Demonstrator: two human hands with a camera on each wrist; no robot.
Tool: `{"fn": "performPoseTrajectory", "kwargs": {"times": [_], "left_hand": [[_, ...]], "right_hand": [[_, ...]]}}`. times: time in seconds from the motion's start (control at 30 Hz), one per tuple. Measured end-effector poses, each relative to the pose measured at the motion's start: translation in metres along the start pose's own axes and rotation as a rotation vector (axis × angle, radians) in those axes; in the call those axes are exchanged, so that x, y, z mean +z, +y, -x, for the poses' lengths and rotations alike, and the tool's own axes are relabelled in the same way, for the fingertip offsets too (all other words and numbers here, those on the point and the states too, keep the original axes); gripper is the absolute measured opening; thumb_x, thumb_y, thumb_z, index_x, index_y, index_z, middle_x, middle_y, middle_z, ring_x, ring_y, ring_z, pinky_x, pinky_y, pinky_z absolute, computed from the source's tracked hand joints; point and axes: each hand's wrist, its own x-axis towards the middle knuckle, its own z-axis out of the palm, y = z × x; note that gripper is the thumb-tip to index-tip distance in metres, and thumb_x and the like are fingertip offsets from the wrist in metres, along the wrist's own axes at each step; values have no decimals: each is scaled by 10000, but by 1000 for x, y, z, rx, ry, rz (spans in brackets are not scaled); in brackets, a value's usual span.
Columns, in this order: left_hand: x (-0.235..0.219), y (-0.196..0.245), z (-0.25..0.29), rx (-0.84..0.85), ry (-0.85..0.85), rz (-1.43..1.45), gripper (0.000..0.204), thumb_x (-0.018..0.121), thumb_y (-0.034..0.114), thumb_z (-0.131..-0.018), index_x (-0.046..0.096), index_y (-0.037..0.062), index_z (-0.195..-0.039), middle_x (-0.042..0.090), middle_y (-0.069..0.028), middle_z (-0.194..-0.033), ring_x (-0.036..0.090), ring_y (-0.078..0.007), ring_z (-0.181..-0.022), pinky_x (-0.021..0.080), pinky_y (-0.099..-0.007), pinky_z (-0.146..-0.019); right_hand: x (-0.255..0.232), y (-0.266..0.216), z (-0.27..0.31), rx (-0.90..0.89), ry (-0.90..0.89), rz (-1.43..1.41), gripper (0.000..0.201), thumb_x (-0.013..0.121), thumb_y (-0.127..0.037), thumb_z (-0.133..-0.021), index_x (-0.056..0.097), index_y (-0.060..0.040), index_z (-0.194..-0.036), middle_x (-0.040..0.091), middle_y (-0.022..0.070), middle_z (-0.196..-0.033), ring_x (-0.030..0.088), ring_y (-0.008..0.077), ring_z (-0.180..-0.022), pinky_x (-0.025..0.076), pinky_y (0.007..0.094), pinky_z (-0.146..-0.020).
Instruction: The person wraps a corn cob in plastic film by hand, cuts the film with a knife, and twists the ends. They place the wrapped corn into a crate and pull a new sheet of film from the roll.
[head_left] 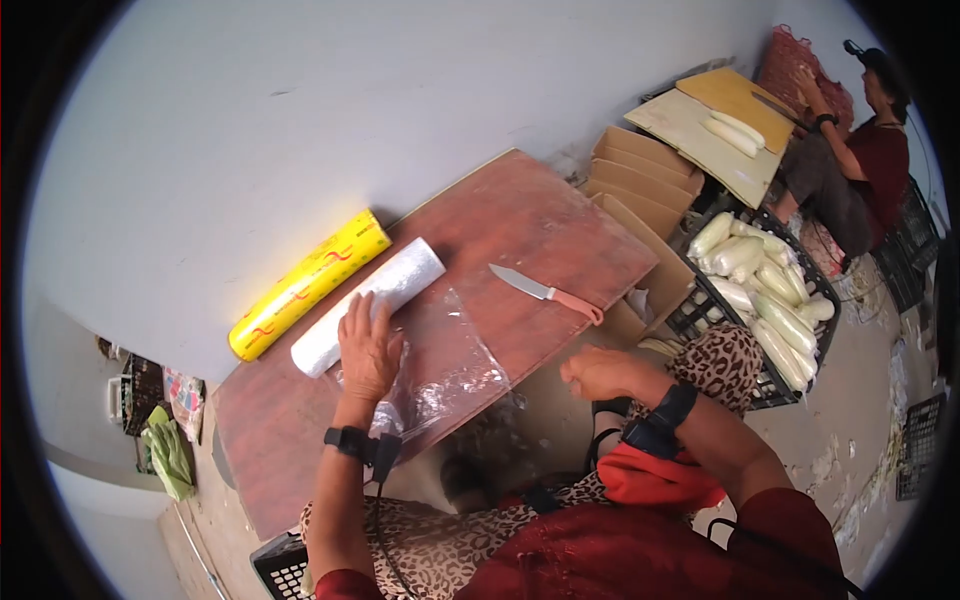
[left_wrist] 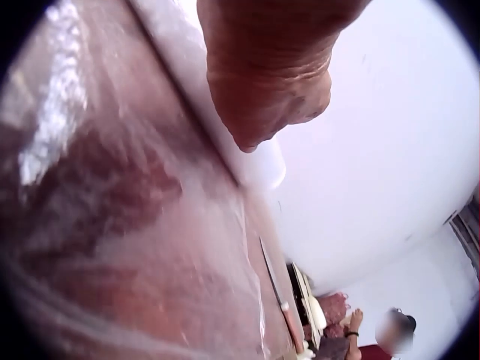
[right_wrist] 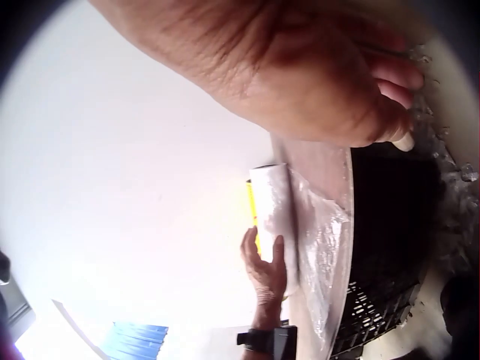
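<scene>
A roll of clear film [head_left: 400, 278] lies across the red-brown board [head_left: 520, 220], with a loose sheet of film [head_left: 455, 360] spread from it toward the near edge. My left hand [head_left: 368, 350] rests on the roll, fingers spread; the left wrist view shows this hand [left_wrist: 274, 71] over the white roll. Off the board's near edge, my right hand [head_left: 608, 373] is held in the air with curled fingers; nothing shows in it in the right wrist view, where the hand [right_wrist: 322, 82] is near the camera. A knife [head_left: 548, 292] lies right of the film.
A yellow roll [head_left: 310, 285] lies behind the clear one, by the wall. Cardboard boxes [head_left: 640, 185] and a black crate [head_left: 822, 345] of wrapped pale vegetables [head_left: 765, 270] stand at the right. Another person [head_left: 860, 160] sits at the far right beside boards with pale vegetables.
</scene>
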Motion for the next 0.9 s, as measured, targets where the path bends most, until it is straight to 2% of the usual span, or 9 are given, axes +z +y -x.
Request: {"fn": "performPoseTrajectory", "kwargs": {"times": [0.13, 0.23, 0.33, 0.4, 0.43, 0.5, 0.57, 0.67, 0.9], "left_hand": [[6, 53, 5, 80, -87, 164, 520, 696, 222, -792, 539, 5, -1237, 445, -225, -1378, 377, -409, -1313, 309, -527, -1058], [10, 87, 15, 33, -175, 279, 514, 676, 267, -816, 549, -3, -1235, 442, -228, -1385, 367, -411, -1319, 276, -530, -1079], [14, 109, 27, 36, -250, 320, 562, 676, 300, -820, 531, -8, -1268, 436, -226, -1392, 356, -410, -1329, 235, -534, -1102], [18, 118, 36, 9, -258, 329, 596, 683, 304, -814, 511, -7, -1292, 429, -231, -1397, 350, -407, -1334, 219, -535, -1109], [20, 122, 39, -6, -264, 331, 613, 687, 307, -812, 501, -6, -1305, 425, -233, -1399, 347, -406, -1336, 210, -536, -1113], [18, 130, 42, 3, -275, 311, 644, 690, 303, -810, 473, -6, -1331, 415, -239, -1404, 346, -402, -1338, 215, -539, -1111], [15, 137, 42, 23, -279, 280, 674, 707, 282, -792, 455, 3, -1351, 405, -237, -1411, 350, -399, -1335, 226, -532, -1106], [10, 145, 42, 86, -299, 219, 710, 730, 244, -757, 443, 31, -1371, 392, -234, -1420, 360, -401, -1323, 240, -533, -1097], [9, 163, 42, 162, -328, 149, 676, 666, 198, -763, 436, 66, -1385, 375, -258, -1425, 359, -434, -1314, 244, -589, -1075]], "right_hand": [[-30, 11, 33, -208, 257, -47, 206, 682, -119, -790, 599, -10, -944, 623, 152, -888, 613, 367, -896, 473, 461, -777], [-73, 4, 75, -217, 517, -134, 184, 655, -87, -795, 602, -15, -955, 620, 170, -888, 613, 353, -848, 486, 422, -743], [-92, 40, 98, -173, 810, -157, 169, 639, -61, -806, 607, -5, -962, 624, 141, -857, 629, 274, -780, 502, 357, -694], [-100, 64, 115, -93, 1028, -296, 142, 625, -44, -833, 619, -3, -969, 630, 76, -822, 618, 160, -743, 504, 289, -669], [-106, 70, 129, 3, 1069, -435, 111, 617, -74, -841, 619, -10, -932, 634, 99, -811, 624, 180, -716, 498, 309, -640], [-101, 112, 141, 90, 1209, -380, 120, 632, -76, -835, 630, -12, -937, 655, 101, -809, 630, 189, -731, 504, 298, -658], [-90, 158, 157, 291, 1145, -234, 107, 659, -72, -843, 632, -1, -918, 649, 53, -788, 596, 111, -742, 496, 273, -682], [-63, 211, 165, 537, 979, -203, 138, 683, -107, -814, 641, 0, -890, 659, 88, -785, 626, 155, -744, 507, 296, -703], [-60, 260, 150, 520, 879, -97, 134, 682, -105, -779, 654, -10, -870, 683, 142, -810, 666, 264, -765, 525, 356, -720]]}}
